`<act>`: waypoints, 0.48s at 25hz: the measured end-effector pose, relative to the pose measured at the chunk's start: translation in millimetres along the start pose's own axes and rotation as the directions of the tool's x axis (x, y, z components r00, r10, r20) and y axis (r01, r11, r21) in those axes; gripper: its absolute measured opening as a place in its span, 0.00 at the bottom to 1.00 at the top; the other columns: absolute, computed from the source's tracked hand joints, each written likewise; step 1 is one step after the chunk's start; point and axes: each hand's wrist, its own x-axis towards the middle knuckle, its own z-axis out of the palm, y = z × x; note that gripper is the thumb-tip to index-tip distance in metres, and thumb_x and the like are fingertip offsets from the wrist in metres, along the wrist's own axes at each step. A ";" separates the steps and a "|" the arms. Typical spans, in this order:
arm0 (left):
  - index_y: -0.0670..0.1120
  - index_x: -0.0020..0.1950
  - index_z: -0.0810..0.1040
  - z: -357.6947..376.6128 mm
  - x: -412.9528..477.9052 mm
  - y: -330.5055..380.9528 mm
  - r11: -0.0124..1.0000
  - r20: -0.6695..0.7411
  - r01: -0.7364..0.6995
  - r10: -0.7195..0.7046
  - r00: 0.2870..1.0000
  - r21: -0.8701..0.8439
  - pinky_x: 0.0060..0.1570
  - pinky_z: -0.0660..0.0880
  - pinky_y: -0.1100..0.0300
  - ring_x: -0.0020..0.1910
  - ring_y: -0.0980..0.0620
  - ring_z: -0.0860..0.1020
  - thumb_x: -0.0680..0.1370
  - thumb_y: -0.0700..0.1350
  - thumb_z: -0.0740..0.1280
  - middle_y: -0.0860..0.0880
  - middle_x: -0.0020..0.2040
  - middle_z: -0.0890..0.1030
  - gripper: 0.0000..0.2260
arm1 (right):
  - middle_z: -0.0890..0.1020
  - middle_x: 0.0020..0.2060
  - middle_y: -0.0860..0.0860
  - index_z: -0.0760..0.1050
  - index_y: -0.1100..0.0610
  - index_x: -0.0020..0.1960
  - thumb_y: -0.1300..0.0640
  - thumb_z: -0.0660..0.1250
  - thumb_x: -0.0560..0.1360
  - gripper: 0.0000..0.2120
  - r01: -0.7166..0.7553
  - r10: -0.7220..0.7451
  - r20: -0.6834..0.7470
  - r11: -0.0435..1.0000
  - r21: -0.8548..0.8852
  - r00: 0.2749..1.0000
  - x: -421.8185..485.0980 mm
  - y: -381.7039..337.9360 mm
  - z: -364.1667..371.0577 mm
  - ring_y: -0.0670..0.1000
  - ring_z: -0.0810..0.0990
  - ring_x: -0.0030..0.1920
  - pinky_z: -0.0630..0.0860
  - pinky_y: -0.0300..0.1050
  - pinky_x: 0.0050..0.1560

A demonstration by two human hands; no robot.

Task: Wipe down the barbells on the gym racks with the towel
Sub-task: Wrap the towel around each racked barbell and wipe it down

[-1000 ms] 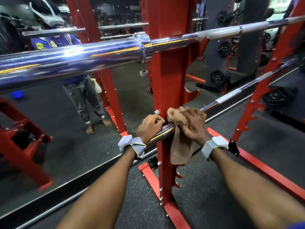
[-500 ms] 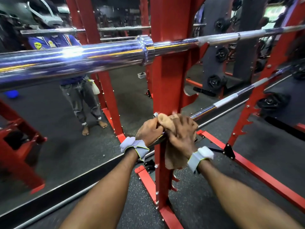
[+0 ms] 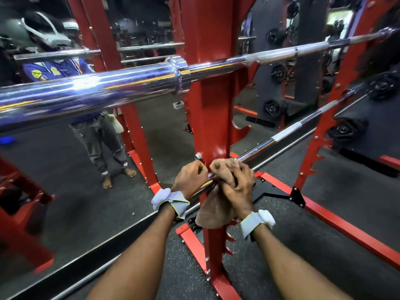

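2 hands grip the lower barbell [image 3: 287,135] beside the red upright [image 3: 213,118]: the right hand [image 3: 237,187] clamps the towel [image 3: 216,208], the left hand [image 3: 190,177] is bare; knuckles could scrape the upright.

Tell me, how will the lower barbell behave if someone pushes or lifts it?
Round and chromed, the lower barbell would probably roll on the rack when pushed; the left hand gripping it likely steadies it while the right hand holds the towel round it. The polished shaft looks slippery. Long metal, so probably stiff and heavy.

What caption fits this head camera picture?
By the red rack, left hand grips the lower barbell while right hand wraps a brown towel around it.
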 end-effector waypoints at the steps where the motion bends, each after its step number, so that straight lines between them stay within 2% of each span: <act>1: 0.48 0.42 0.74 0.6 -0.3 1.2 1.000 -0.022 0.001 -0.001 1.000 0.020 0.49 0.76 0.51 0.47 0.46 0.78 0.76 0.50 0.61 0.50 0.43 0.80 0.07 | 0.77 0.56 0.53 0.82 0.54 0.53 0.49 0.74 0.65 0.18 -0.095 0.097 -0.059 0.995 0.032 0.994 10.1 4.3 -2.9 0.57 0.74 0.55 0.73 0.59 0.58; 2: 0.48 0.42 0.74 2.1 -0.6 2.2 0.999 -0.036 0.004 -0.002 0.999 0.033 0.49 0.76 0.50 0.46 0.46 0.78 0.76 0.50 0.61 0.51 0.42 0.80 0.08 | 0.77 0.54 0.54 0.82 0.54 0.52 0.47 0.74 0.65 0.19 -0.203 0.211 -0.104 0.975 0.086 0.972 16.9 4.0 -2.4 0.58 0.74 0.55 0.73 0.59 0.58; 4: 0.48 0.42 0.73 3.6 -1.6 3.3 0.999 -0.055 0.003 0.000 0.998 0.053 0.48 0.76 0.50 0.45 0.45 0.78 0.76 0.51 0.59 0.51 0.42 0.80 0.08 | 0.75 0.55 0.53 0.80 0.45 0.50 0.47 0.77 0.65 0.15 -0.354 0.391 -0.131 0.904 0.242 0.911 14.9 -15.3 9.8 0.57 0.73 0.57 0.72 0.58 0.61; 6: 0.49 0.44 0.74 1.8 -4.6 5.2 0.997 -0.066 0.006 -0.001 0.998 0.071 0.48 0.76 0.51 0.46 0.46 0.78 0.76 0.51 0.59 0.52 0.43 0.80 0.08 | 0.71 0.55 0.50 0.76 0.37 0.45 0.51 0.78 0.65 0.15 -0.360 0.413 -0.100 0.870 0.337 0.905 -5.1 -34.0 26.0 0.55 0.72 0.59 0.71 0.53 0.65; 9: 0.50 0.45 0.74 2.7 -9.0 6.2 0.998 -0.073 -0.025 0.030 0.997 0.066 0.48 0.76 0.52 0.47 0.47 0.78 0.75 0.51 0.60 0.53 0.44 0.79 0.07 | 0.70 0.53 0.49 0.75 0.39 0.42 0.57 0.78 0.65 0.16 -0.324 0.366 -0.026 0.851 0.413 0.930 -28.2 -31.9 20.8 0.53 0.75 0.59 0.71 0.42 0.64; 10: 0.50 0.44 0.74 2.4 -10.2 7.8 0.997 -0.084 -0.031 0.037 0.996 0.066 0.48 0.76 0.52 0.47 0.48 0.78 0.75 0.50 0.60 0.53 0.44 0.79 0.06 | 0.70 0.52 0.49 0.76 0.41 0.41 0.58 0.79 0.65 0.17 -0.322 0.358 -0.012 0.854 0.409 0.934 -22.2 -25.0 17.5 0.53 0.75 0.58 0.72 0.43 0.63; 12: 0.51 0.45 0.75 1.6 -11.7 9.3 0.997 -0.105 -0.040 0.046 0.993 0.061 0.50 0.76 0.52 0.49 0.50 0.78 0.74 0.49 0.60 0.54 0.46 0.80 0.05 | 0.72 0.50 0.49 0.77 0.42 0.41 0.54 0.80 0.62 0.15 -0.314 0.344 -0.019 0.878 0.362 0.939 -7.2 -17.6 12.2 0.54 0.76 0.56 0.73 0.49 0.62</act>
